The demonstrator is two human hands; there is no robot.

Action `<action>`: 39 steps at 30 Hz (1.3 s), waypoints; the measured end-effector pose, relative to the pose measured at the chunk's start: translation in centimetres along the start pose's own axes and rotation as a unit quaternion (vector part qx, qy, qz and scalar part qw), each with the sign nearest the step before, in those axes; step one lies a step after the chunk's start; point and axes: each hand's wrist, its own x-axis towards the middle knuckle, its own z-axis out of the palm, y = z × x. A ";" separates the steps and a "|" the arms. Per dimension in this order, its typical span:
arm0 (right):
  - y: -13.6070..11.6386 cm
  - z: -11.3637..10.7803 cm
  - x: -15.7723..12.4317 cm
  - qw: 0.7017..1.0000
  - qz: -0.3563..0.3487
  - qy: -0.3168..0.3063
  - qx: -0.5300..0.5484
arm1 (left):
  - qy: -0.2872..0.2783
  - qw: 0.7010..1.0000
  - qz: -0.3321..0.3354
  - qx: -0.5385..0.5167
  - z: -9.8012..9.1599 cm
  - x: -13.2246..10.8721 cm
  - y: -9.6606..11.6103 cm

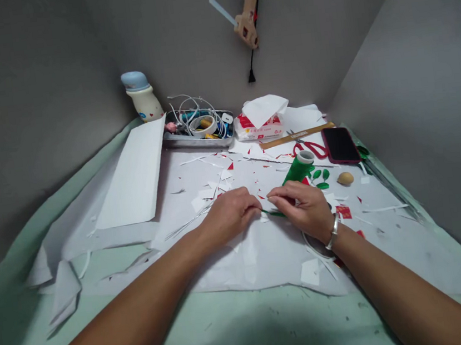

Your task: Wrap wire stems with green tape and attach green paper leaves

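Note:
My left hand [235,211] is closed in a pinch on one end of a thin green stem-like strand [273,213], low over the white paper. The strand runs right and passes beneath my right hand [304,205]. Thumb and forefinger of that hand are pressed together just above the strand; what they pinch is too fine to make out. Right behind my right hand, a spool of green thread [296,168] leans with its white end up. Several small green leaves [321,177] lie beside the spool. A round roll [317,244] is partly hidden under my right wrist.
White paper scraps [205,196] litter the sheet. Behind are a metal tray [199,141] of supplies, a tissue pack [259,127], red-handled scissors [314,149] and a phone [341,145]. A folded white card [134,176] stands left; a glue gun [249,19] hangs above.

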 end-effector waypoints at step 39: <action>-0.5 0.8 -0.4 0.990 -0.104 -0.072 -0.056 | 0.140 0.983 -0.108 -0.052 0.1 0.2 -0.2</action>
